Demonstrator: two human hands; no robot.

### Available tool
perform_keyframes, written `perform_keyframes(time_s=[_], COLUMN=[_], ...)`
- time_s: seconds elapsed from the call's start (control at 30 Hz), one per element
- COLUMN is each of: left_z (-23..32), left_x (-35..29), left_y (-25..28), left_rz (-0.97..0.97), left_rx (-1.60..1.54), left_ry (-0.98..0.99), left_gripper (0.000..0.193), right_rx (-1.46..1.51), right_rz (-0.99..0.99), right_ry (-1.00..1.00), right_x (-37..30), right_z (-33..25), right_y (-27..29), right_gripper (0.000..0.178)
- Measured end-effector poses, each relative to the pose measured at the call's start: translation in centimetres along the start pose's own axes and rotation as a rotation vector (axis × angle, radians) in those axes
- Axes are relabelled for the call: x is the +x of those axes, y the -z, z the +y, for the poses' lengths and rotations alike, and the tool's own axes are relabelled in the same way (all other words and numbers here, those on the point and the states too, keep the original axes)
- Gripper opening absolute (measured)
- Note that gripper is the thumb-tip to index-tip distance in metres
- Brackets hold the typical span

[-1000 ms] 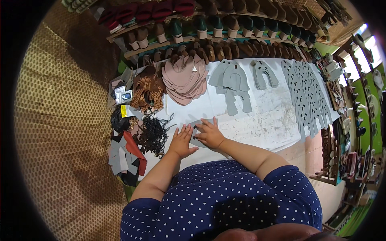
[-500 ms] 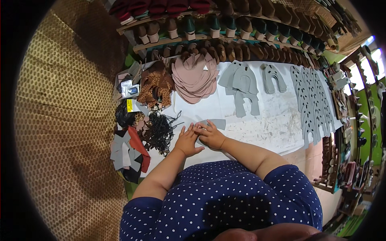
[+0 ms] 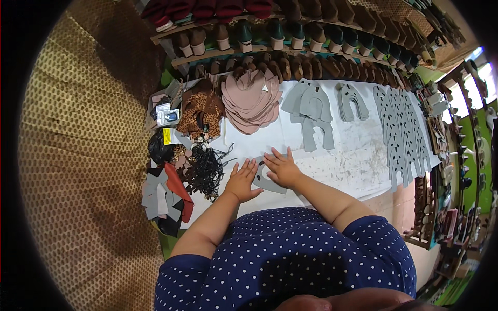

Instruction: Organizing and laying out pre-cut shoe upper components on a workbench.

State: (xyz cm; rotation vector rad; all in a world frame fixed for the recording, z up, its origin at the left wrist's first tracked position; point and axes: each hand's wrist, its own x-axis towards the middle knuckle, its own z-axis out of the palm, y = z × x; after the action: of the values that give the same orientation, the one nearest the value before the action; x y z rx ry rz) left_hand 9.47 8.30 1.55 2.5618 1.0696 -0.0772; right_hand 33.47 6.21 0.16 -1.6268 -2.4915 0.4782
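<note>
A grey curved shoe-upper piece (image 3: 271, 185) with small black patches lies flat on the white-covered table, close to my body. Across its left side rests my left hand (image 3: 242, 181), palm down with the fingers stretched out. My right hand (image 3: 281, 169) lies flat over its right part, fingers spread, and hides some of the piece. Neither hand grips anything. Just left of my left hand is a tangle of black braided cords (image 3: 206, 168).
Pink cut pieces (image 3: 251, 103) and leopard-print pieces (image 3: 201, 114) are heaped at the back left. Further right lie grey U-shaped pieces (image 3: 314, 106), a smaller stack (image 3: 353, 102) and overlapping rows with black patches (image 3: 402, 132). Shelves of shoes (image 3: 277, 41) line the back.
My right hand has slid right, away from my left, and its fingers have spread. More of the grey piece and its black patches shows between the hands. My left hand stays nearly in place.
</note>
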Motion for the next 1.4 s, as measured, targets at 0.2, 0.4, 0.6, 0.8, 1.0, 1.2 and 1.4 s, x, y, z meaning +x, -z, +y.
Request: perform_keyframes(time_s=[0.2,0.4,0.6,0.8,1.0,1.2,1.4], left_z=[-0.1,0.8,2.6,3.5,3.7,2.5,0.8], left_x=[0.0,1.3,7.2,8.6,8.9,8.6,9.2], left_y=[-0.6,-0.9,-1.0,-0.5,0.0,-1.3,0.1], left_rz=[0.022,0.061,0.154,0.059,0.044,0.085,0.075], left_rx=[-0.016,-0.03,-0.058,-0.023,0.005,-0.071,-0.03], left_ry=[-0.012,0.068,0.053,0.069,0.077,0.056,0.077], left_gripper=[0.096,0.091,0.094,0.099,0.098,0.093,0.092], right_rx=[-0.014,-0.064,-0.081,-0.046,-0.047,-0.026,-0.048], right_rz=[-0.042,-0.031,-0.013,0.002,0.0,0.064,0.048], right_ry=[-0.027,-0.18,-0.242,-0.242,-0.244,-0.216,-0.225], right_x=[-4.5,-11.4,-11.6,-11.8,-11.8,-11.8,-11.7], right_z=[4.1,6.0,6.3,6.3,6.3,6.1,6.3], right_y=[1.4,1.2,1.3,1.4,1.6,1.6,1.6], right_gripper=[0.074,0.077,0.076,0.073,0.071,0.069,0.067])
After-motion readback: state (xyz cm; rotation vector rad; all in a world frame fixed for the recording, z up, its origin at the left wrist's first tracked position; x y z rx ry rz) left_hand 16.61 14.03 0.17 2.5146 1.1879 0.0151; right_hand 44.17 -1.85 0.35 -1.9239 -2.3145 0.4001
